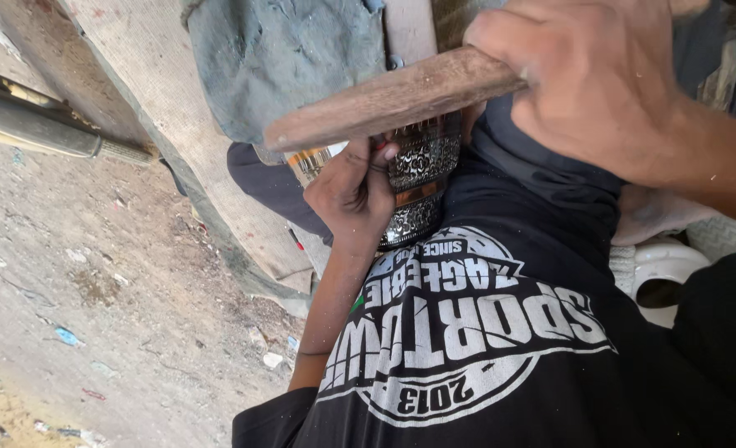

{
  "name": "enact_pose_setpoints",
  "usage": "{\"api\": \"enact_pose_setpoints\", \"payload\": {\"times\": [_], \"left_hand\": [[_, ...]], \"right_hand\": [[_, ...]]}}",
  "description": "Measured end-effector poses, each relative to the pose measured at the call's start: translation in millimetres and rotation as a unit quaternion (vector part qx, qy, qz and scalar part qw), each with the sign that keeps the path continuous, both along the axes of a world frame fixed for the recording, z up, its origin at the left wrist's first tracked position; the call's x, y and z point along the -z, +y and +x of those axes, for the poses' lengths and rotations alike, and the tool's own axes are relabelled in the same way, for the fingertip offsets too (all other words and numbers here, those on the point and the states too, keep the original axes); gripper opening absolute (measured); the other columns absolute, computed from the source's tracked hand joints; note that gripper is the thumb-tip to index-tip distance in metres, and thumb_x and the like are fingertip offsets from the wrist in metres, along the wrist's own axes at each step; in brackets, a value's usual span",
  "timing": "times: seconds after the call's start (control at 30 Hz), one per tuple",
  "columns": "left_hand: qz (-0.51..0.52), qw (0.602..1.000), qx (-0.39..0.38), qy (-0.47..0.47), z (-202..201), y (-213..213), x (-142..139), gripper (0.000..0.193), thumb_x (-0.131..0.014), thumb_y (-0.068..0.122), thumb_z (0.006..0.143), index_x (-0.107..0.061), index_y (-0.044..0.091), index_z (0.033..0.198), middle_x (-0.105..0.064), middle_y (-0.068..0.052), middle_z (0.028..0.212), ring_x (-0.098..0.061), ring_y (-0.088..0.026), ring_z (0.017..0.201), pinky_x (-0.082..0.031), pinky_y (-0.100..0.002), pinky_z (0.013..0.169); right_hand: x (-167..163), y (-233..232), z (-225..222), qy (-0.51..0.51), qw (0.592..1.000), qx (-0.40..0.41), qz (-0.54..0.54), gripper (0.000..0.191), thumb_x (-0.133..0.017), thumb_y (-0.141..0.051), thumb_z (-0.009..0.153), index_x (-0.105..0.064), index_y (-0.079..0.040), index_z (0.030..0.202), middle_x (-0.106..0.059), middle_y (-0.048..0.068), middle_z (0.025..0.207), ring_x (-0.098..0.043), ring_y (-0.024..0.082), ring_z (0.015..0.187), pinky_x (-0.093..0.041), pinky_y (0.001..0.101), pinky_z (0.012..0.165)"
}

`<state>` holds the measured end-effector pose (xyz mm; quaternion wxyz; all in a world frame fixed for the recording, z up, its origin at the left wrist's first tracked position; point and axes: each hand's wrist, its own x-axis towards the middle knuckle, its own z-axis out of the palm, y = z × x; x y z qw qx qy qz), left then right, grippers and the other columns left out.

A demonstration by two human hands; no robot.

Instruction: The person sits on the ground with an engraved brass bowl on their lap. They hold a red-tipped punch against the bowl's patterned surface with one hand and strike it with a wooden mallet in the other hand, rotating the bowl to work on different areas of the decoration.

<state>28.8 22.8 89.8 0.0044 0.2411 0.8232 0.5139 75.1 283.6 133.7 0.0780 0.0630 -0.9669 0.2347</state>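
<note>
Ornate metal piece lies under left hand (perhaps pinched), below right hand's wooden handle

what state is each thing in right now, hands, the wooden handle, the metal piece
right hand: closed around one end of the wooden handle
wooden handle: gripped, slanting across above the metal piece; its far end is bare
left hand: fingers curled, pinching something small against the metal piece; what it is cannot be told
patterned metal piece: held against the lap, partly hidden by hand and handle
pole: lying on the ground, untouched
</note>
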Motion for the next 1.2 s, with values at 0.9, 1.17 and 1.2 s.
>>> {"api": "enact_pose_setpoints", "payload": {"times": [0.9, 1.17, 1.2], "left_hand": [[-0.027, 0.999, -0.006, 0.027, -7.9, -0.4, 11.5, 0.05, -0.08, -0.01, 0.092, -0.064, 0.008, 0.136, -0.079, -0.007, 0.097, -0.074, -0.005, 0.085, -0.058, -0.019, 0.078], [0.315, 0.921, -0.135, -0.182, -35.7, -55.5, 52.2, 0.056, -0.07, -0.007, 0.1, -0.05, 0.0, 0.152, -0.075, -0.01, 0.11, -0.072, -0.015, 0.092, -0.06, -0.026, 0.082], [0.329, 0.915, -0.156, -0.174, -41.4, -67.9, 59.0, 0.059, -0.068, -0.008, 0.1, -0.045, -0.001, 0.154, -0.074, -0.011, 0.113, -0.071, -0.016, 0.092, -0.058, -0.025, 0.078]], "right_hand": [[-12.7, -3.4, 4.8, 0.019, 0.993, 0.039, -0.108, 0.011, -0.071, -0.007, 0.093, -0.065, -0.009, 0.102, -0.068, 0.003, 0.095, -0.068, 0.018, 0.085, -0.052, 0.0359, 0.077], [37.8, -1.5, 19.7, -0.05, 0.99, 0.109, -0.079, 0.026, -0.081, -0.007, 0.09, -0.069, 0.002, 0.111, -0.07, 0.014, 0.097, -0.068, 0.028, 0.08, -0.054, 0.0416, 0.073], [52.7, -2.1, 23.4, -0.068, 0.981, 0.127, -0.131, 0.028, -0.083, -0.011, 0.092, -0.068, 0.002, 0.112, -0.071, 0.012, 0.098, -0.069, 0.025, 0.082, -0.055, 0.0407, 0.075]]}}
